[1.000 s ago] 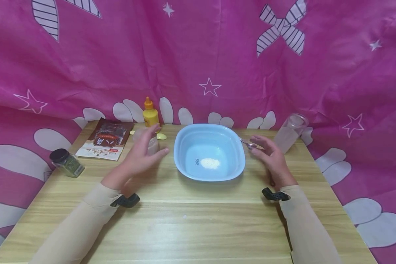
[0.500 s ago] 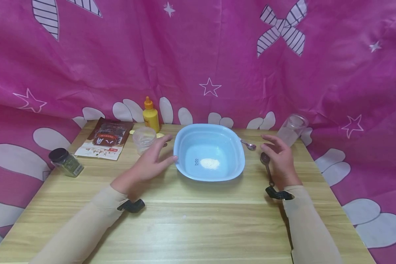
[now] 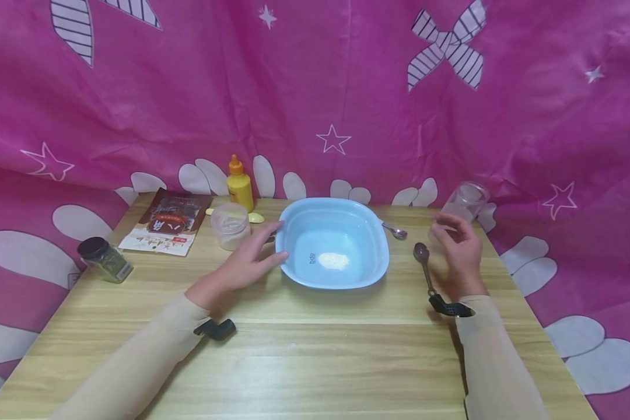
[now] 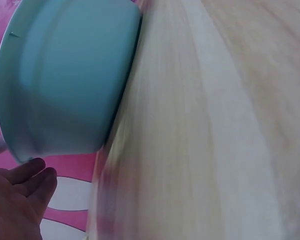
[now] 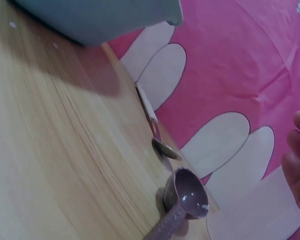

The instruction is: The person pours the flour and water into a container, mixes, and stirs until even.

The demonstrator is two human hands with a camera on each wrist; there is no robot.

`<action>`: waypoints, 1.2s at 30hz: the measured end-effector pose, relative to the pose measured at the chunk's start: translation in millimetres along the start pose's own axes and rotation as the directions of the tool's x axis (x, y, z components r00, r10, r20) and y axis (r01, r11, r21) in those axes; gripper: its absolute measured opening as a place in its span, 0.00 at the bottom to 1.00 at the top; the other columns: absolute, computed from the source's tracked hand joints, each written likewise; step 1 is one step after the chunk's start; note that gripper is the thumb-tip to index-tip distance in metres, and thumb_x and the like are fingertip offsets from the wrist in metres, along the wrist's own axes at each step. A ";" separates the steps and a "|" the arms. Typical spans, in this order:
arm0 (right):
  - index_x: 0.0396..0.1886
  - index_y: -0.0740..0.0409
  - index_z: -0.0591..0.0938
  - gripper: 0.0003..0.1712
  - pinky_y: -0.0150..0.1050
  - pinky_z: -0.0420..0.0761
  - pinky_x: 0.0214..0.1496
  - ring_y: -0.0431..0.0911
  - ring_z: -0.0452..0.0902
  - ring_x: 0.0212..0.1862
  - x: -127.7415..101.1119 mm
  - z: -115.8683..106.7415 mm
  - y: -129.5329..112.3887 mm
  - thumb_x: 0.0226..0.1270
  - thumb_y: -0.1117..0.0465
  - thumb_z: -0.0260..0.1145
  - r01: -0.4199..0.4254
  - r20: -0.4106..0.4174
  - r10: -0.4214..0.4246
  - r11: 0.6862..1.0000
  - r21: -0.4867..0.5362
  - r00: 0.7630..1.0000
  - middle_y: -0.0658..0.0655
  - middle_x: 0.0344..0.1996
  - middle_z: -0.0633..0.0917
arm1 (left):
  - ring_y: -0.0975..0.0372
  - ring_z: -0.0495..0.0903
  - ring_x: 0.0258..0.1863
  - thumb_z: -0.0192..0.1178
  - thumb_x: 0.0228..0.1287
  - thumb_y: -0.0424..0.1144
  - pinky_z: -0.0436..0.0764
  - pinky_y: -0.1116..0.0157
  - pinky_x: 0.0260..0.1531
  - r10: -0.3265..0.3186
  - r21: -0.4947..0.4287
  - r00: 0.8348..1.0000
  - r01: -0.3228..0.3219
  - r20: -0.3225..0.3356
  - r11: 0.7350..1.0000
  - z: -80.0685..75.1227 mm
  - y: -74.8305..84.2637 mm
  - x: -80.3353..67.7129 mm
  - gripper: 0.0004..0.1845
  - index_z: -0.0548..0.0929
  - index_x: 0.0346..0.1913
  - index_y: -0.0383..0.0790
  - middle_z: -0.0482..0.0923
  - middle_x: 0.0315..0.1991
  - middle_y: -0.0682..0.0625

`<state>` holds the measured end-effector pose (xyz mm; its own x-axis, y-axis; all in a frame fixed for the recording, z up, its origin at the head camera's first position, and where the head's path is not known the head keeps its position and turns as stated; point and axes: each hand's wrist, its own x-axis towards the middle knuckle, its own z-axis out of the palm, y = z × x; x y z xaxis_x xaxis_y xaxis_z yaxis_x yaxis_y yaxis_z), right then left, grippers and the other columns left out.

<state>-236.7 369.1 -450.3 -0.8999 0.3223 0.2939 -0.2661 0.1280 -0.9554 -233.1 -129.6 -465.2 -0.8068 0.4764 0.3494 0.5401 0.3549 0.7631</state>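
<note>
Bkgd: pink curtain [image 3: 336, 70] w/ white bows, stars & petal shapes fills top of frame & runs down both sides. Wood-grain table [image 3: 315, 361] takes most of the lower half.

Lt-blue bowl [image 3: 294, 233] sits ctr frame, "bdo" printed inside on the bottom, whitish patch [image 3: 333, 261] next to the print. L hand [image 3: 241, 263], left of ctr, has fingers & thumb extended & spread at the bowl's left rim; in L wrist view fingertips meet the rim at lower left.

R hand [image 3: 461, 254], right of ctr, fingers loosely bent, relaxed, not wrapped round anything. It's right in front of a clear jar [image 3: 468, 201] at mid-right of frame; can't tell if they touch.

Dark scoop [image 3: 428, 274] lies just left of R hand, bowl end up-frame; R wrist view has it at bottom ctr. Metal spoon [image 3: 399, 233] lies between lt-blue bowl & R hand, a bit higher in frame.

Left side of frame: clear tub [image 3: 230, 224] w/ whitish stuff low inside, near L hand; yellow spoon [image 3: 255, 217] partly behind it; yellow bottle [image 3: 240, 189] w/ orange cap above; brown/white packet [image 3: 165, 221] flat, upper left of table; black-lidded jar [image 3: 112, 265] w/ green contents, far left. Both arms: beige sleeves [image 3: 152, 344], blk wrist devices [image 3: 217, 330].
</note>
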 end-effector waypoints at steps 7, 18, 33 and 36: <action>0.63 0.60 0.88 0.22 0.31 0.79 0.54 0.45 0.82 0.53 6.5 -8.5 4.8 0.75 0.57 0.80 0.066 -0.108 -0.077 0.992 -0.103 0.991 0.52 0.55 0.88 | 0.41 0.71 0.80 0.66 0.83 0.41 0.75 0.40 0.76 -0.059 -0.104 0.998 0.060 0.007 0.993 4.3 -3.3 0.8 0.37 0.64 0.86 0.37 0.68 0.82 0.38; 0.62 0.63 0.85 0.26 0.31 0.81 0.49 0.42 0.80 0.47 15.7 -14.0 10.1 0.72 0.57 0.82 0.110 -0.262 -0.147 0.983 -0.149 0.954 0.47 0.48 0.84 | 0.40 0.72 0.79 0.66 0.82 0.37 0.73 0.43 0.79 -0.111 -0.168 0.993 0.103 -0.037 0.980 7.9 -5.9 4.4 0.34 0.68 0.84 0.37 0.68 0.81 0.36; 0.80 0.49 0.68 0.47 0.38 0.80 0.73 0.50 0.72 0.71 30.7 -17.0 18.3 0.69 0.52 0.84 -0.031 -0.322 -0.032 0.981 -0.190 0.946 0.54 0.71 0.73 | 0.40 0.70 0.80 0.62 0.84 0.35 0.70 0.43 0.80 -0.133 -0.319 0.991 0.117 -0.026 0.940 19.9 -11.2 10.1 0.32 0.66 0.84 0.38 0.63 0.84 0.37; 0.84 0.46 0.64 0.50 0.46 0.74 0.82 0.51 0.69 0.77 33.4 -20.2 22.6 0.70 0.52 0.83 -0.069 -0.268 0.022 0.983 -0.170 0.963 0.59 0.78 0.71 | 0.38 0.70 0.80 0.62 0.84 0.36 0.72 0.42 0.78 -0.144 -0.322 0.989 0.127 -0.031 0.938 20.4 -10.8 9.5 0.32 0.66 0.84 0.39 0.63 0.84 0.37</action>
<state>-265.7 401.7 -461.5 -0.7800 0.5644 0.2703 -0.1402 0.2632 -0.9545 -241.7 -112.5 -481.2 -0.8834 0.3950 0.2523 0.3271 0.1340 0.9354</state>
